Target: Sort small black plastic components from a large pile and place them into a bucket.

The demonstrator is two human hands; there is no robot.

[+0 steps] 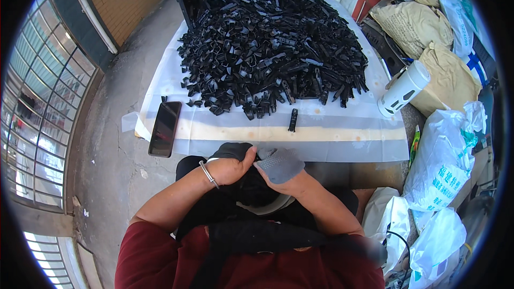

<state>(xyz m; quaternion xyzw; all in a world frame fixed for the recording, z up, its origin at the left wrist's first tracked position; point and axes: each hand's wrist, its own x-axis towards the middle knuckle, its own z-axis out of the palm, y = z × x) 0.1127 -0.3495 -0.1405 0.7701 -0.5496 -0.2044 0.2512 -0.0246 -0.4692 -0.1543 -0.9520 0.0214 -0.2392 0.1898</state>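
Observation:
My left hand point(234, 165) and my right hand point(280, 166) meet above my lap, just off the table's near edge. Grey glove material covers part of each, dotted on the right hand, while the left thumb shows bare. Both hands are closed, fingertips together around a small dark bit that I cannot make out. Beyond them, one black plastic piece point(293, 120) lies apart on the cloth. Behind it spreads a big heap of small black plastic pieces point(267, 53), many of them bent like clips. Below my hands, a black container or bag point(254, 184) is partly hidden.
A dark phone point(165, 129) lies at the table's left end. On the right stands a white tumbler point(404, 88). A pale cloth point(225, 147) covers the table. Stuffed sacks point(441, 155) crowd the floor at right; a barred window point(45, 91) is at left.

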